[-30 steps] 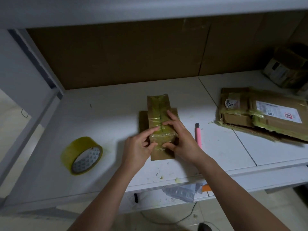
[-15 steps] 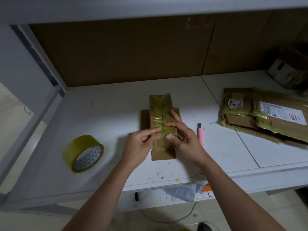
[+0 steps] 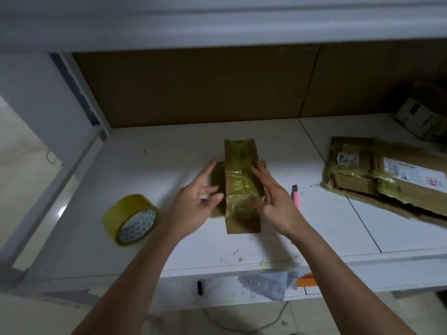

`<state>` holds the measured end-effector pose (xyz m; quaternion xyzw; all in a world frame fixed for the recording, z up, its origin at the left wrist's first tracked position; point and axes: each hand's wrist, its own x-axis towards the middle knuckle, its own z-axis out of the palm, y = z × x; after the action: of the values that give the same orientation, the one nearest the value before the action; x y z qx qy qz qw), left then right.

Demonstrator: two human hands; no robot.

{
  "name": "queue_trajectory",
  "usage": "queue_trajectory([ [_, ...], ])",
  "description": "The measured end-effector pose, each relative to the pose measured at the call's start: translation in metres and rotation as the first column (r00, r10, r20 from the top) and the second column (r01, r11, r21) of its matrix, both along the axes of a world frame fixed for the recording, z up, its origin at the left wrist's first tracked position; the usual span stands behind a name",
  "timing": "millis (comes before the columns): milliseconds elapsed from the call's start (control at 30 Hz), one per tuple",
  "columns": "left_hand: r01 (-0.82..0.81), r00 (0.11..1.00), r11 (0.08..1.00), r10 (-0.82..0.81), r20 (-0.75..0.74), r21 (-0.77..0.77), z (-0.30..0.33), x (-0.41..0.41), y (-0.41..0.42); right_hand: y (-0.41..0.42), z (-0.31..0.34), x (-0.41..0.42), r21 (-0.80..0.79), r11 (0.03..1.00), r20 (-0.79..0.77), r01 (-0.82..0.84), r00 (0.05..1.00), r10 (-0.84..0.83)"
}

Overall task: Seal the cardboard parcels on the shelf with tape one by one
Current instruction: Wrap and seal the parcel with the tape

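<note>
Left hand [image 3: 193, 204] sits at the left side of the small taped cardboard parcel [image 3: 242, 187], fingers straight-ish and spread, index reaching up along the lower box's left edge, thumb tip against the tape near the middle; it grips nothing, more a flat press/guide; right hand [image 3: 273, 201] mirrors it on the right side, fingers extended & laid along the parcel's right flank, palm over the near right corner; both blurred, so can't tell exact contact of each fingertip; forearms come up from the bottom edge, converging on the parcel, wrists roughly level w/ the shelf surface

Parcel lies mid-shelf on the white shelf board [image 3: 266, 131], long axis pointing away from the person; looks like a narrow box strapped atop a wider flat one w/ yellowish clear tape; judging by size it's light, stiff at the edges but thin-walled, so likely dents if squeezed; tape skin is glossy, prob slippery; best hold is by the two long sides, as the palms sit now, not by the taped top

Further out: yellow tape roll [image 3: 130, 220] lying left of the left hand, apart from it; pink utility knife [image 3: 295, 198] just right of the right hand; stack of taped, labelled parcels [image 3: 387, 180] well to the right
</note>
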<state>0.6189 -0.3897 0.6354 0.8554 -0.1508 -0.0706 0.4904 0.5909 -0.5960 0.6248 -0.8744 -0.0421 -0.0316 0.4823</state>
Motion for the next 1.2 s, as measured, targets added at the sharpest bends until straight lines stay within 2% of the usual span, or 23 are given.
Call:
queue_trajectory([
  [67, -0.183, 0.962, 0.981, 0.165, 0.219, 0.067, 0.014, 0.002, 0.022, 0.002, 0.013, 0.0, -0.142, 0.989, 0.1, 0.035, 0.995, -0.021],
  [133, -0.388, 0.856, 0.907, 0.289, 0.429, 0.164, 0.024, 0.008, 0.048, 0.014, 0.026, 0.0, -0.173, 0.981, 0.263, 0.086, 0.964, -0.038],
  [167, -0.456, 0.833, 0.854, 0.311, 0.458, 0.25, 0.027, 0.011, 0.062, 0.023, 0.031, 0.0, -0.168, 0.982, 0.319, 0.091, 0.947, -0.034],
  [200, -0.488, 0.844, 0.8, 0.329, 0.423, 0.35, 0.028, 0.013, 0.074, 0.034, 0.034, 0.001, -0.156, 0.985, 0.347, 0.076, 0.938, -0.017],
  [267, -0.462, 0.886, 0.71, 0.384, 0.258, 0.531, 0.026, 0.014, 0.093, 0.062, 0.034, 0.003, -0.099, 0.995, 0.316, -0.031, 0.947, 0.061],
  [333, -0.391, 0.896, 0.691, 0.436, 0.081, 0.608, 0.019, 0.011, 0.106, 0.09, 0.023, 0.007, -0.028, 0.988, 0.221, -0.152, 0.963, 0.155],
  [367, -0.382, 0.892, 0.719, 0.451, 0.028, 0.58, 0.017, 0.008, 0.113, 0.102, 0.015, 0.01, -0.003, 0.984, 0.166, -0.178, 0.97, 0.176],
  [467, -0.419, 0.886, 0.844, 0.46, -0.05, 0.335, 0.011, -0.005, 0.133, 0.127, -0.005, 0.025, 0.023, 0.983, 0.029, -0.183, 0.983, 0.183],
  [567, -0.427, 0.892, 0.894, 0.442, -0.099, 0.136, 0.009, -0.019, 0.142, 0.144, -0.021, 0.041, -0.047, 0.976, -0.018, -0.211, 0.977, 0.21],
  [667, -0.435, 0.895, 0.896, 0.441, -0.072, 0.086, 0.003, -0.024, 0.14, 0.159, -0.037, 0.055, -0.132, 0.957, -0.083, -0.257, 0.965, 0.248],
  [800, -0.456, 0.887, 0.889, 0.458, -0.057, 0.045, -0.002, -0.025, 0.142, 0.168, -0.05, 0.071, -0.171, 0.957, -0.192, -0.234, 0.961, 0.201],
  [933, -0.461, 0.883, 0.887, 0.461, -0.087, 0.02, -0.003, -0.027, 0.148, 0.167, -0.05, 0.079, -0.202, 0.945, -0.186, -0.258, 0.957, 0.222],
  [1000, -0.506, 0.857, 0.861, 0.493, -0.151, -0.058, -0.006, -0.033, 0.161, 0.164, -0.049, 0.08, -0.139, 0.964, -0.154, -0.226, 0.967, 0.204],
  [1100, -0.511, 0.855, 0.848, 0.484, -0.187, -0.138, -0.009, -0.046, 0.178, 0.165, -0.046, 0.079, -0.198, 0.952, -0.148, -0.233, 0.967, 0.206],
  [1200, -0.522, 0.85, 0.827, 0.486, -0.202, -0.207, -0.013, -0.051, 0.178, 0.176, -0.039, 0.074, -0.123, 0.963, -0.129, -0.242, 0.966, 0.226],
])
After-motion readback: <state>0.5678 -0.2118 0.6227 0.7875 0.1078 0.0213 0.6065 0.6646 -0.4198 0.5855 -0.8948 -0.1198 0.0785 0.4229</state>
